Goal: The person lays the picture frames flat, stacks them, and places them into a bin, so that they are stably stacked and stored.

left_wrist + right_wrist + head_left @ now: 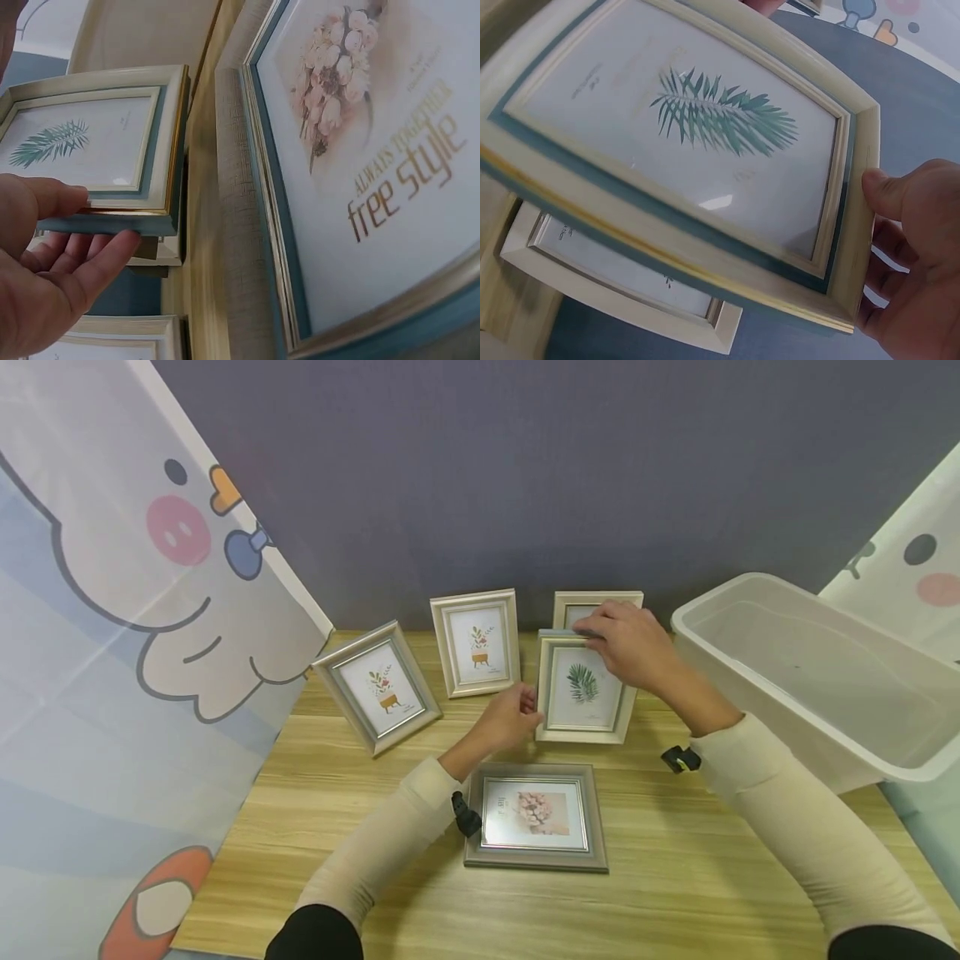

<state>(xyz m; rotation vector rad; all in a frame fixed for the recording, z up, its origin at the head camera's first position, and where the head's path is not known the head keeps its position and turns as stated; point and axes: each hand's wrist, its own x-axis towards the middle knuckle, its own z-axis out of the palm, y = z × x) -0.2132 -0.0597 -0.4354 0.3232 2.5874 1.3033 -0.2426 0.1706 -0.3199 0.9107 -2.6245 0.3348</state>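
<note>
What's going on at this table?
A person grips a leaf-print frame, left hand at its side edge, right hand at its top. Another frame stands behind it, partly hidden. Two potted-plant frames stand to the left. A flower-print frame lies flat in front on the table; a pale bin is at the right.
</note>
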